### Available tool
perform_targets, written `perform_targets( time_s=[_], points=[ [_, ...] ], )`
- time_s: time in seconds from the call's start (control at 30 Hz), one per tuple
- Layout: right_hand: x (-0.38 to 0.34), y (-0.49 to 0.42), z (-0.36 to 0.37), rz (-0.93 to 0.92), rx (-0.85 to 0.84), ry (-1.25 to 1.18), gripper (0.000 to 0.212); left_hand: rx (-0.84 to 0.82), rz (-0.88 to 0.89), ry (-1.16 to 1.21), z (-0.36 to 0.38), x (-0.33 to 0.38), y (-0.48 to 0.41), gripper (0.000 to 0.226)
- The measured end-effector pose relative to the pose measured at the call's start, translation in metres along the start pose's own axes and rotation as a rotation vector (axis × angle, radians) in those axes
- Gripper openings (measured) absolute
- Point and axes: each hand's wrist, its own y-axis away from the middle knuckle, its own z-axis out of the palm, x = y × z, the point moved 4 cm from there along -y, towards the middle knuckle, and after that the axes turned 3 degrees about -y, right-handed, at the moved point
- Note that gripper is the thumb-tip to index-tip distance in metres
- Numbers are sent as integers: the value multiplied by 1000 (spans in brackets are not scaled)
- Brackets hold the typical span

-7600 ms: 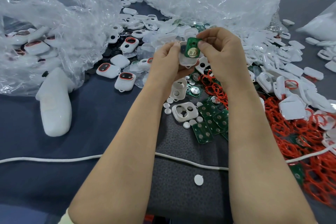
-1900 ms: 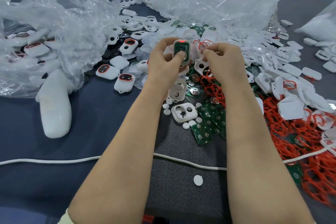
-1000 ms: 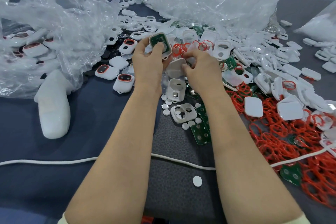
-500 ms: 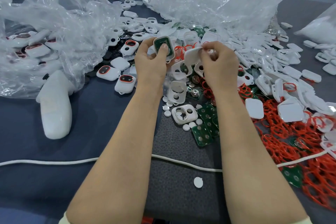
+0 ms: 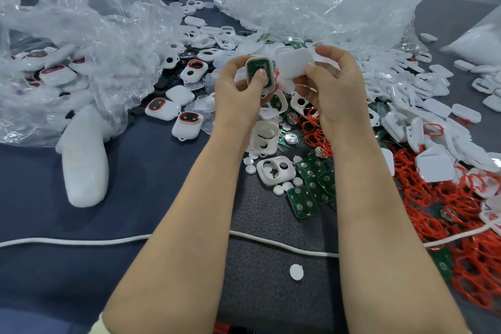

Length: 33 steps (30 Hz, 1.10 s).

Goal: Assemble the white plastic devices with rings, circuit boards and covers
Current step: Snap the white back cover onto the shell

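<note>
Dark blue table (image 5: 135,198), wide and crowded. 2 clear plastic bags sit on it, 1 heaped at the back (image 5: 311,0), 1 slumped on the left (image 5: 81,35) with finished white devices showing through it. On the right is a big spill of white covers (image 5: 433,106), and below them a tangle of red rings (image 5: 461,225) running to the near edge. A rounded white block (image 5: 84,160) lies on the cloth at left, and a white cord (image 5: 81,242) crosses the table under both forearms.

Up in the middle, both hands are raised above the parts. The left hand (image 5: 238,95) grips a white device shell (image 5: 257,65) with a green circuit board seated in it, fingers curled behind and the thumb pressing on the board's face. The right hand (image 5: 333,84) pinches a plain white cover (image 5: 294,65) between thumb and fingertips, just beside the shell; whether the 2 edges touch I cannot tell.

Below the hands, loose green circuit boards (image 5: 311,187) overlap on the cloth, next to an empty white shell (image 5: 275,171) with round openings. 2 finished devices with red rings (image 5: 188,122) lie left of the left wrist. Nearest the camera, 1 small white disc (image 5: 296,272) sits alone, between the forearms.
</note>
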Motion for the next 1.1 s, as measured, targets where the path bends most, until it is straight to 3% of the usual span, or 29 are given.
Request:
perform_targets(
  time_s=[0.67, 1.1],
  points=[
    [-3, 3, 2, -7, -69, 70, 25, -43, -78, 33, 4, -2, 1, 17],
    [3, 1, 3, 29, -31, 10, 9, -45, -130, 112, 4, -5, -2, 16]
  ],
)
